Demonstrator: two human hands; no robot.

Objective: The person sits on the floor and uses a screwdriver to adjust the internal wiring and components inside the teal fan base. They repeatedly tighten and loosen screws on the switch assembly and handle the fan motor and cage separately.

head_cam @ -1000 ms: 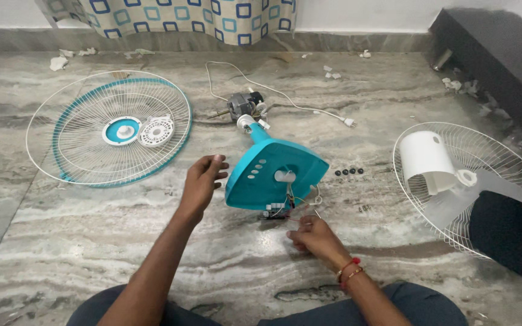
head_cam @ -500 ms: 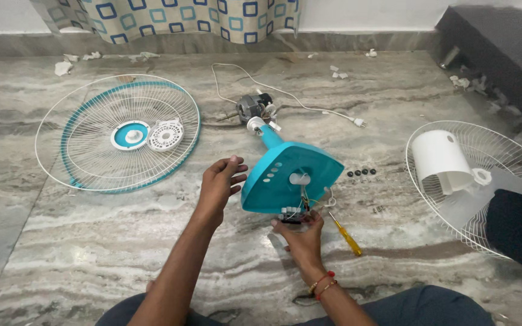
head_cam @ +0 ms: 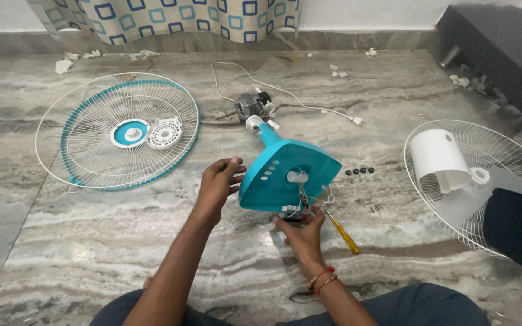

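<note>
Teal fan base [head_cam: 288, 175] sat tipped up on the marble floor [head_cam: 92, 241], underside facing the camera. It was a rounded triangular plastic shell, glossy teal, with a row of small oval slots on its left half and a white round boss near the centre. Thin wires [head_cam: 309, 199] hung out of its lower edge to a small switch block [head_cam: 291, 212]. A teal neck ran from the top of the base up to the grey fan motor [head_cam: 252, 105], which lay just beyond the base with a white power cord [head_cam: 309, 105] trailing off to the right.

Left hand [head_cam: 217, 184] was against the base's left edge, thumb and fingers curled but loose, touching the rim rather than clamped on it. Right hand [head_cam: 300, 232] was just below the base, its grip closed on the switch block, fingertips pinching it.

A yellow-handled screwdriver [head_cam: 342, 232] lay on the floor right of the right hand, just below the base's lower right corner. Four small black round pieces [head_cam: 359, 171] sat in a row right of the base. Front fan guard [head_cam: 119, 130], white wire with a teal ring, lay flat well left of the base. A second guard [head_cam: 484, 181] with a white motor cover [head_cam: 439, 160] on it lay well right of the base.
</note>
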